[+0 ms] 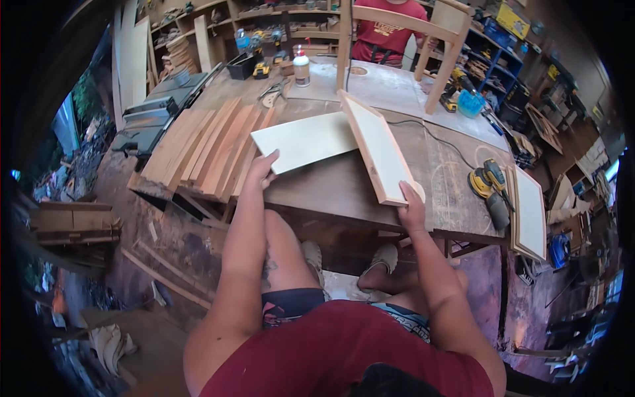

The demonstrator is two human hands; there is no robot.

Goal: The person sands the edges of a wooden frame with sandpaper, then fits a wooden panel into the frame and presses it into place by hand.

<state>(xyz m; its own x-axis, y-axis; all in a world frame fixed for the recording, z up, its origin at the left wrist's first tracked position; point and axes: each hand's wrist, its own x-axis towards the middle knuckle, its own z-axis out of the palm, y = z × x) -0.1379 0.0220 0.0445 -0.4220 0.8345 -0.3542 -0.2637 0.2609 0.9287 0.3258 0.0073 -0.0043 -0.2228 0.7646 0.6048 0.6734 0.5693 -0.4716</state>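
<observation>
My left hand (266,169) is closed on the near left corner of a pale flat panel (304,140), held tilted over the workbench (317,192). In my right hand (411,206) is the near end of a wood-framed panel (380,145), a white board with a light wooden border, tipped up on its edge. The far right end of the pale panel meets the framed panel's left side; whether they touch or just overlap I cannot tell. Several reddish wooden boards (215,149) lie side by side left of my left hand.
A yellow and black power sander (488,182) lies on the right, beside stacked framed panels (529,212). At the back stand a glue bottle (301,69), a cordless drill (261,68) and a wooden frame (403,20), with a person in red (387,43) behind. A cable (443,142) crosses the bench.
</observation>
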